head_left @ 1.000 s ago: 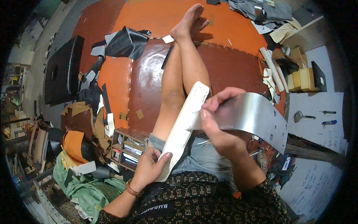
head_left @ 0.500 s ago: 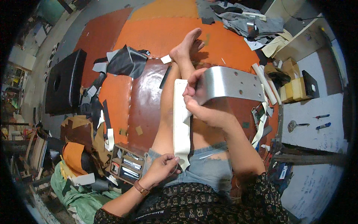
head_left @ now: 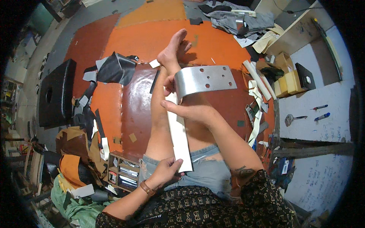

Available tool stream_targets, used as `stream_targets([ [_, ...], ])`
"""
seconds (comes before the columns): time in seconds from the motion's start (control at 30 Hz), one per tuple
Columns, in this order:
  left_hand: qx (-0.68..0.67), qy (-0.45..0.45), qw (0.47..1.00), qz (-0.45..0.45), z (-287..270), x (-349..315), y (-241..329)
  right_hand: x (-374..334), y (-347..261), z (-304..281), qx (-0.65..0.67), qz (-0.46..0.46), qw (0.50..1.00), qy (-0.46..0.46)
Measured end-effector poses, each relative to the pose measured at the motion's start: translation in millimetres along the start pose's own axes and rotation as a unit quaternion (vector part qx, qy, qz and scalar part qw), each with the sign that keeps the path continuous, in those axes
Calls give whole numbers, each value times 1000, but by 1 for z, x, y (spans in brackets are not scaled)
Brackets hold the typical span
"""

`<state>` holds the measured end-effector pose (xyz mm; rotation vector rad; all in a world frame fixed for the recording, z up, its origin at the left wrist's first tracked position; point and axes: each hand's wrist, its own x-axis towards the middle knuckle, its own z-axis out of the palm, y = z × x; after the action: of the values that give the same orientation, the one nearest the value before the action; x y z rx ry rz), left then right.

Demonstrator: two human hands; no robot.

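My right hand (head_left: 182, 109) is closed around the curved end of a bent silver metal plate (head_left: 209, 80) with several drilled holes; its flat part sticks out to the right. A long white strip (head_left: 179, 136) with a dark edge runs from under that hand down toward my lap. How the strip meets the metal is hidden by my fingers. At the strip's near end, my left hand (head_left: 167, 171) pinches its left edge between thumb and fingers. The strip lies over my bare legs and denim shorts (head_left: 207, 163).
A wooden compartment box (head_left: 123, 173) stands at my left, beside an orange piece (head_left: 71, 165) and green cloth (head_left: 68, 201). Black scraps (head_left: 118, 68) and a black padded block (head_left: 59, 93) lie farther left. White rolls (head_left: 260, 79), foam blocks (head_left: 287, 85) and pens (head_left: 322, 116) are at the right.
The strip's near end, curled and wavy before, now lies straight and flat in my left hand. The metal plate has shifted slightly left with my right hand, and the whole view has shifted.
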<state>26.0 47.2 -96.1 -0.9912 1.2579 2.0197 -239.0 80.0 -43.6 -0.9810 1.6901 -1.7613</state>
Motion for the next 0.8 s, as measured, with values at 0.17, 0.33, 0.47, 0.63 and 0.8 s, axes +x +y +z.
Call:
stream_targets([
  [0.17,39,13,999,-14,2,6,-1,-2,-11,-17,-54,49,997,-1],
  [0.33,8,58,998,-35,14,4,17,-12,-4,-34,-107,98,989,26],
  [0.47,23,50,998,-37,18,4,23,-14,-15,-28,-166,100,981,29],
  [0.63,98,35,994,-26,19,6,14,1,-18,-3,-223,110,969,11],
  [0.8,224,49,973,34,18,-1,18,3,2,18,-366,50,929,19],
])
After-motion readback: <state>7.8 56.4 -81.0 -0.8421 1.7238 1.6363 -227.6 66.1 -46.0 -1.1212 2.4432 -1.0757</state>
